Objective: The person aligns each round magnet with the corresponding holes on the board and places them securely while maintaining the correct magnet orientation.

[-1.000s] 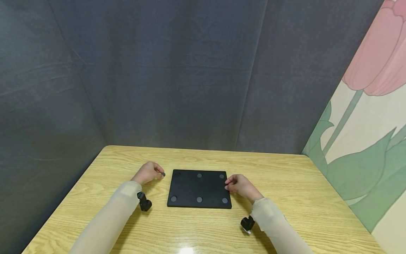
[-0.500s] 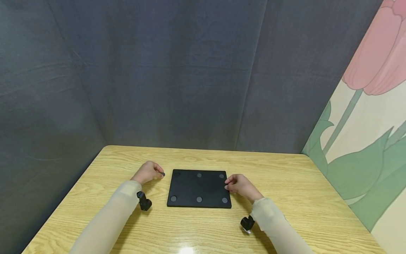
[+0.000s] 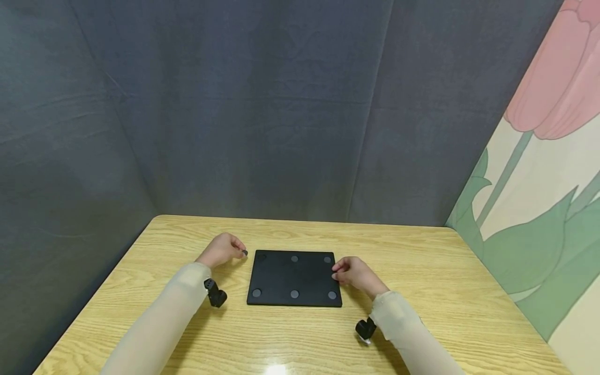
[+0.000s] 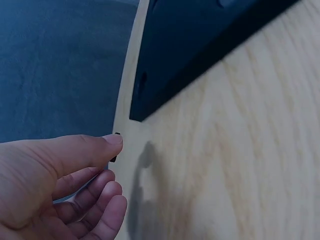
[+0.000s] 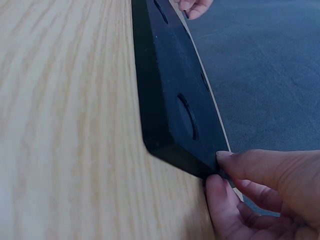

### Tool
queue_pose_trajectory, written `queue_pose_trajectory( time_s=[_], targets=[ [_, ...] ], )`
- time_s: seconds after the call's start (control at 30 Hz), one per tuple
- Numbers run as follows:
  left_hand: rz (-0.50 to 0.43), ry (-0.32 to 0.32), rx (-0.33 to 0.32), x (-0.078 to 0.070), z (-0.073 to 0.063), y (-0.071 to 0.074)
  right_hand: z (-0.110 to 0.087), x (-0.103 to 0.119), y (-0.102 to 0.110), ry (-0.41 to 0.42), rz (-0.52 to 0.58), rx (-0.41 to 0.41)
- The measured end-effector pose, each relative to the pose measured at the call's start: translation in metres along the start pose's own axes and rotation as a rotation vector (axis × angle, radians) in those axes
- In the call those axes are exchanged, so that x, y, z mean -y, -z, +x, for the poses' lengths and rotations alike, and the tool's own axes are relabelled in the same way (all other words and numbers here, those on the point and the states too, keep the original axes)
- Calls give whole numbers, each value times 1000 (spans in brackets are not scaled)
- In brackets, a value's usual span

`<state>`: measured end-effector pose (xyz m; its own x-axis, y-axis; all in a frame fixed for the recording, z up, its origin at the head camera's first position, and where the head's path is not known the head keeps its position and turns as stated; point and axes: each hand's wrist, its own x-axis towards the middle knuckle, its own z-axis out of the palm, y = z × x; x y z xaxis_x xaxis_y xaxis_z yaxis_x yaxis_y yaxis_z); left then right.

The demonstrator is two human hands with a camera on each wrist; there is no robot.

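Observation:
A flat black board (image 3: 276,273) with several round recesses lies on the table. Grey discs (image 3: 295,294) show in most of the recesses, while the far left recess (image 3: 261,257) looks dark. My left hand (image 3: 225,249) pinches a small dark disc (image 4: 115,146) between thumb and finger, just left of the board's far left corner and above the table. With its thumb and fingertips, my right hand (image 3: 353,273) holds the board's right edge, near a corner (image 5: 217,172) in the right wrist view. Its other fingers are curled beneath.
The light wooden table (image 3: 281,338) carries the board near its middle. A dark grey curtain (image 3: 258,130) hangs behind and to the left. On the right stands a wall panel (image 3: 539,208) painted with a tulip. Black wrist cameras (image 3: 216,296) sit below both forearms.
My left hand has moved slightly right and farther away with the disc, closer to the board's far left corner. The right hand and the board have stayed in place.

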<state>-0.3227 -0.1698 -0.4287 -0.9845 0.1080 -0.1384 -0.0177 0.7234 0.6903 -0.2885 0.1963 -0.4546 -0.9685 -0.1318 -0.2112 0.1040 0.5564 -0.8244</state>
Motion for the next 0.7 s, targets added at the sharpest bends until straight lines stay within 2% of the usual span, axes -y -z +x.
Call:
queue_pose_trajectory(
  time_s=[0.3,0.53,0.7],
  targets=[
    [8,-75,-2,-20,0,-3,0,1,0,1,-17,-1],
    [-26,-79,1,-33,-1,-7,-3,3,1,16,-15,6],
    [-31,-78,2,-36,0,-13,-2,2,1,7,-17,4]
  ],
)
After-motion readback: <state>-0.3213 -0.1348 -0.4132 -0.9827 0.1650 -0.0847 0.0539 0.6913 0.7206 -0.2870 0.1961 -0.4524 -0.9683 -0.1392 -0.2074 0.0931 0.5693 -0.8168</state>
